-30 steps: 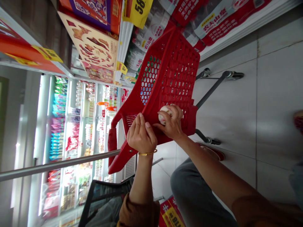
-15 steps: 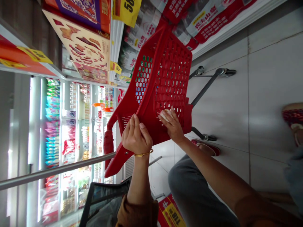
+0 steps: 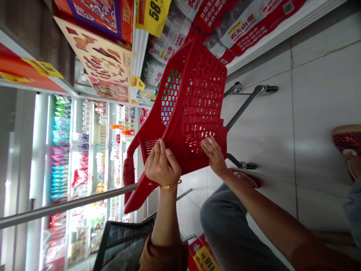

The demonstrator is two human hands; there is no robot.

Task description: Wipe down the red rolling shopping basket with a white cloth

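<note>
The picture lies turned on its side. A red plastic shopping cart (image 3: 176,154) with a honeycomb-holed basket fills the middle. My left hand (image 3: 163,163), with a gold bracelet at its wrist, is closed over the cart's rim near the handle end. Lower on the basket's side, my right hand (image 3: 216,154) presses a small white wipe (image 3: 208,142) against the red plastic beside the holes. My fingers cover most of the wipe, so its exact material cannot be made out.
Packs of bottled water (image 3: 239,32) and boxed goods (image 3: 96,52) line a shelf beside the cart. A dark basket (image 3: 124,241) stands near my left arm. A person's foot (image 3: 348,145) is at the right edge, on the tiled floor (image 3: 318,113).
My right hand has slid along the basket's side, away from my left hand, with the wipe under its fingers. My left hand stays on the rim.
</note>
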